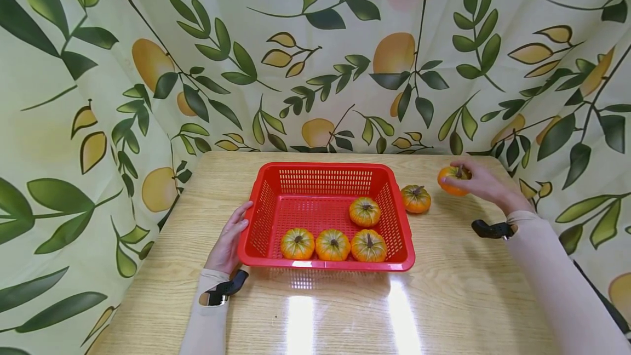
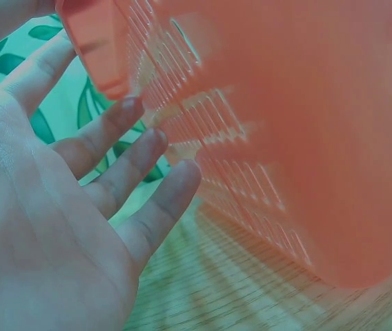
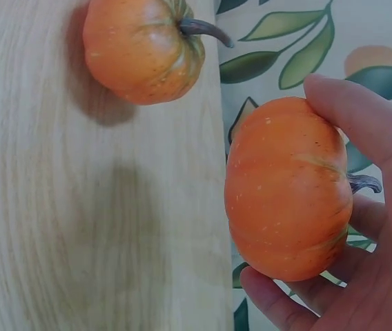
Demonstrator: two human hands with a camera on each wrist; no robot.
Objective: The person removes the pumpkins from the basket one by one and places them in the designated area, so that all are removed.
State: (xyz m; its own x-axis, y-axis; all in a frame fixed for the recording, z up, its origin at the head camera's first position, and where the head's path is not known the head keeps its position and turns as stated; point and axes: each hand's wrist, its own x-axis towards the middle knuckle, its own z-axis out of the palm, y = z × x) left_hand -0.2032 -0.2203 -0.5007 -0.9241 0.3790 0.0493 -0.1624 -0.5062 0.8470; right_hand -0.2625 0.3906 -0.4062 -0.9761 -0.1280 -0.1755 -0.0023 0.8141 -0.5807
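Observation:
A small orange pumpkin (image 3: 289,189) is held between the thumb and fingers of my right hand (image 1: 485,182), its dark stem toward the palm. It hangs over the table, with a shadow on the wood in the right wrist view. My left hand (image 1: 228,240) rests against the left side of a red plastic basket (image 1: 401,218); in the left wrist view its fingers are extended along the slotted wall (image 2: 306,138). Inside the basket sit several pumpkins, three of them in a row along the front: one (image 1: 297,244), another (image 1: 333,245) and a third (image 1: 369,246).
Another pumpkin (image 1: 416,199) stands on the wooden table (image 1: 443,289) just outside the basket's right wall. A leaf-patterned cloth (image 1: 315,70) hangs behind and at both sides of the table. Each wrist wears a black camera mount.

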